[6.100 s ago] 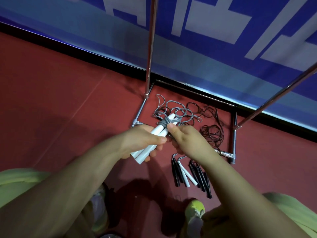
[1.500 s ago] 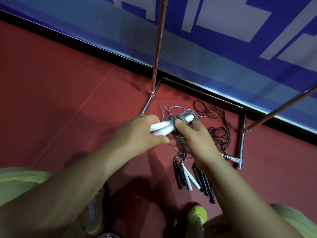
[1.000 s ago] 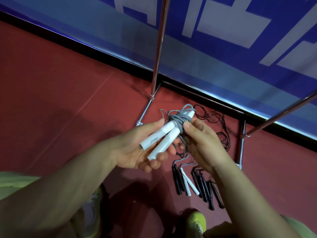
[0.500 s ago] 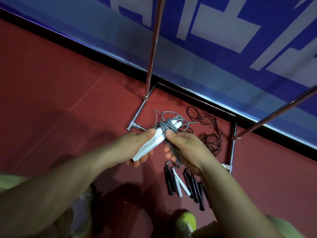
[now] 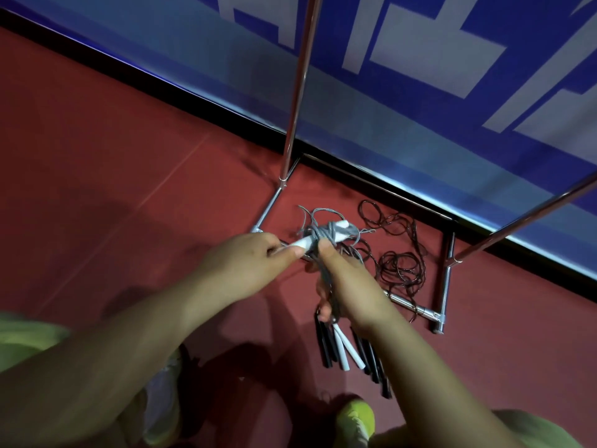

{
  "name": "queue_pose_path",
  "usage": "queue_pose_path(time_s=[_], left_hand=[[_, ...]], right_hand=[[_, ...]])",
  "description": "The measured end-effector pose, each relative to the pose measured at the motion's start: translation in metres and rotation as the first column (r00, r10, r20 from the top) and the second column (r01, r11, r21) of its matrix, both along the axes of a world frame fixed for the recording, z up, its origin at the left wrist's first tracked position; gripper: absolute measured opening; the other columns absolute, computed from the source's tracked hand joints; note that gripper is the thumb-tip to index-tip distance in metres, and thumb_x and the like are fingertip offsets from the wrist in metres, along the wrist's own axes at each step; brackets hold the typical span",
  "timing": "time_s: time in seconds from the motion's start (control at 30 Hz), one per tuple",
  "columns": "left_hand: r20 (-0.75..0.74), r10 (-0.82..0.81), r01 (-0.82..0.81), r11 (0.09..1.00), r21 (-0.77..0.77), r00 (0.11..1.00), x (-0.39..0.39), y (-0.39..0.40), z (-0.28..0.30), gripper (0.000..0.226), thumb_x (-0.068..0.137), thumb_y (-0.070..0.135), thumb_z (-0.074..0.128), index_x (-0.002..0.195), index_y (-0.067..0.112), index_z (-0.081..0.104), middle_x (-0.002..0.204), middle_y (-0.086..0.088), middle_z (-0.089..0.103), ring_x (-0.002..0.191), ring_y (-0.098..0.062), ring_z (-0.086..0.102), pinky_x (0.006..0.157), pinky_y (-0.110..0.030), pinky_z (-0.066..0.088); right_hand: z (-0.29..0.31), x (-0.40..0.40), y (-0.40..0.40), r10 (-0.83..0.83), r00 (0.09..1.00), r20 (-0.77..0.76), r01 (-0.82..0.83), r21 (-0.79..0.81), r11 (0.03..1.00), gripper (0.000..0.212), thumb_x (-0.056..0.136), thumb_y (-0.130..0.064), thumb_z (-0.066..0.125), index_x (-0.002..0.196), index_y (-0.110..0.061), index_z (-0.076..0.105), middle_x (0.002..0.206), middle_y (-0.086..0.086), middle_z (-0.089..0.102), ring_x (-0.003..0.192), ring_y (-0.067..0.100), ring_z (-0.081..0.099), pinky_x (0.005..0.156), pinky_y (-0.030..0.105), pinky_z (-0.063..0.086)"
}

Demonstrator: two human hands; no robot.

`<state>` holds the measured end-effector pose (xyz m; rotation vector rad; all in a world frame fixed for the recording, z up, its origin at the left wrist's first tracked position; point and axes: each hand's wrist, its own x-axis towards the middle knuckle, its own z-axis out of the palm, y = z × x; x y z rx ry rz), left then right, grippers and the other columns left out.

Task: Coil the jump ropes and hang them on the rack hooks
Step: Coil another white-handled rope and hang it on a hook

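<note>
With the left hand [image 5: 245, 270] pinching the white handles [image 5: 319, 236] above the floor and the right hand's fingers [image 5: 326, 253] gripping the grey rope [image 5: 323, 232], each wrap is best pulled snug.

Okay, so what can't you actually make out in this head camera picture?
- Rack hooks: the chrome metal rack runs off the top edge.
- Most of the white jump rope handles: covered by the left hand and grey rope wraps.
- Grey rope tail: hidden inside the right hand.
- Black handles on the floor: partly behind the right wrist.
</note>
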<state>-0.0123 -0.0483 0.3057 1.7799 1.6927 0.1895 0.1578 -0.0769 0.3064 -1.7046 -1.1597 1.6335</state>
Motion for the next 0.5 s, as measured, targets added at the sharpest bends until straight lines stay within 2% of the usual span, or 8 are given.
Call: queue_pose_path(time_s=[0.13, 0.2, 0.3, 0.4, 0.47, 0.5], left_hand=[[0.057, -0.013, 0.012, 1.000, 0.016, 0.998, -0.003, 0.001, 0.001, 0.054, 0.065, 0.076, 0.043, 0.086, 0.031, 0.063, 0.079, 0.010, 0.063, 0.078, -0.012, 0.061, 0.072, -0.036, 0.051], [0.104, -0.043, 0.038, 0.998, 0.055, 0.994, -0.002, 0.002, 0.004, 0.056, 0.061, 0.075, 0.046, 0.089, 0.030, 0.065, 0.084, 0.010, 0.065, 0.080, -0.009, 0.061, 0.073, -0.039, 0.051], [0.110, -0.004, -0.001, 0.999, 0.049, 0.994, 0.001, -0.002, 0.010, 0.046, 0.066, 0.066, 0.065, 0.095, 0.030, 0.063, 0.090, 0.010, 0.063, 0.084, -0.009, 0.059, 0.076, -0.036, 0.050], [0.148, 0.019, -0.014, 0.999, -0.040, 0.989, 0.003, -0.003, 0.016, 0.041, 0.064, 0.058, 0.073, 0.092, 0.031, 0.061, 0.084, 0.010, 0.063, 0.077, -0.008, 0.059, 0.068, -0.030, 0.045], [0.328, 0.039, 0.030, 0.979, -0.204, 0.944, 0.003, -0.002, 0.019, 0.045, 0.061, 0.060, 0.073, 0.090, 0.027, 0.063, 0.079, 0.009, 0.066, 0.071, -0.010, 0.061, 0.066, -0.031, 0.046], [0.454, 0.125, 0.031, 0.947, -0.320, 0.882, 0.003, -0.001, 0.024, 0.047, 0.062, 0.060, 0.074, 0.090, 0.023, 0.066, 0.076, 0.006, 0.067, 0.067, -0.012, 0.062, 0.065, -0.031, 0.047]], right_hand=[[0.003, 0.000, 0.001, -0.040, 0.988, -0.147, 0.024, -0.114, 0.993, 0.075, 0.071, -0.076, 0.040, 0.091, -0.006, 0.059, 0.044, -0.003, 0.038, 0.033, 0.014, 0.034, 0.041, 0.023, 0.035], [0.001, 0.000, 0.002, -0.069, 0.981, -0.180, 0.049, -0.112, 0.992, 0.068, 0.078, -0.071, 0.042, 0.090, -0.006, 0.059, 0.044, -0.003, 0.036, 0.033, 0.013, 0.030, 0.040, 0.023, 0.032], [0.002, 0.001, 0.002, -0.118, 0.961, -0.251, 0.098, -0.092, 0.991, 0.042, 0.094, -0.049, 0.047, 0.081, -0.010, 0.058, 0.047, -0.001, 0.032, 0.034, 0.012, 0.027, 0.041, 0.024, 0.032], [0.004, 0.004, 0.004, -0.135, 0.956, -0.261, 0.130, -0.040, 0.991, 0.032, 0.096, -0.036, 0.048, 0.072, -0.014, 0.051, 0.050, 0.000, 0.023, 0.037, 0.013, 0.019, 0.043, 0.024, 0.029], [0.005, 0.004, 0.004, -0.161, 0.947, -0.277, 0.168, 0.000, 0.986, 0.032, 0.092, -0.036, 0.050, 0.066, -0.018, 0.043, 0.053, 0.002, 0.018, 0.039, 0.013, 0.014, 0.044, 0.026, 0.025], [0.005, 0.004, 0.004, -0.173, 0.939, -0.298, 0.184, 0.007, 0.983, 0.031, 0.086, -0.039, 0.050, 0.065, -0.019, 0.041, 0.054, 0.002, 0.017, 0.039, 0.013, 0.013, 0.043, 0.026, 0.024]])
